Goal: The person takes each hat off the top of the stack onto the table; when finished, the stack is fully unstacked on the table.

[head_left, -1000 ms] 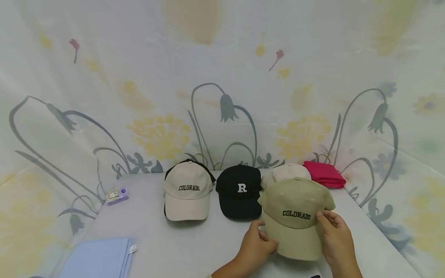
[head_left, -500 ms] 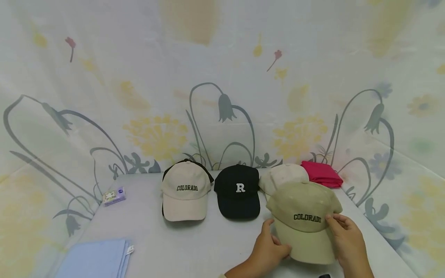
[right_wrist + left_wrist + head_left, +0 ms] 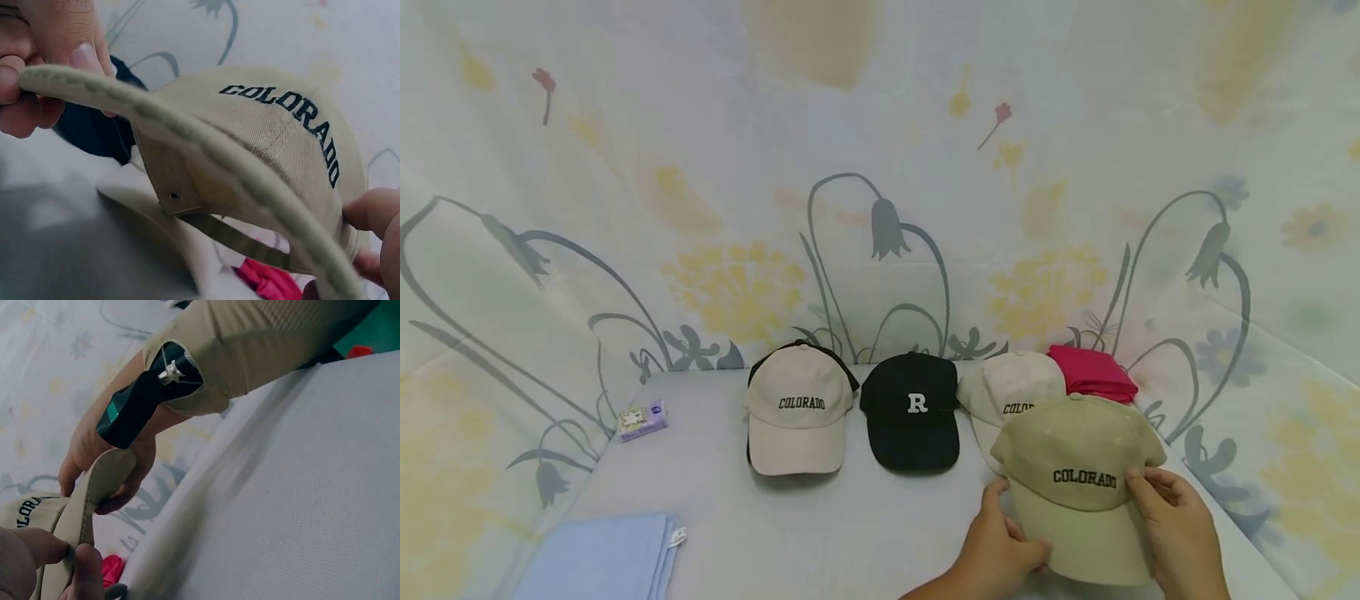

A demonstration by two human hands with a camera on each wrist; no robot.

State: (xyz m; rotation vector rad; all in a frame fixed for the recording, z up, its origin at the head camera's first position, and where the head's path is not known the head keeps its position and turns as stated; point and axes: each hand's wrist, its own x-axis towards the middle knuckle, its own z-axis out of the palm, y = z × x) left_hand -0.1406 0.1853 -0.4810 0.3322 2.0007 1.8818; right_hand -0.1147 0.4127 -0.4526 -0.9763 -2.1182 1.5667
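A pale grey cloth-covered surface (image 3: 850, 525) spreads out below a thin floral curtain (image 3: 880, 167) printed with yellow blooms and grey bell-shaped stems. On it, to the front right, the khaki cap (image 3: 1078, 467) is held just above the cloth by both hands. It is a soft cotton-twill baseball cap, olive-tan, with a rounded panelled crown, a top button, and "COLORADO" stitched in dark block letters across the front. The right wrist view shows its curved brim edge-on, thick and stitched along the rim, with a matching fabric strap and a small rivet underneath. The left hand (image 3: 1000, 554) pinches the brim's left edge, fingers (image 3: 87, 562) curled over it with the thumb on top. The right hand (image 3: 1180, 533) grips the brim's right side, fingers narrow and curled round the edge near the lettering.

Behind the khaki cap, partly hidden by it, lies a cream cap (image 3: 1007, 387) with only the start of its lettering showing. To the left of that sits a black cap (image 3: 913, 417) bearing a white "R", then a beige cap (image 3: 797, 412) with "COLORADO" on it and a dark rear edge. A folded pink cloth (image 3: 1093, 375) lies at the back right. A folded light blue cloth (image 3: 602, 558) lies at the front left. A small printed tissue packet (image 3: 642, 421) rests by the curtain at the left.
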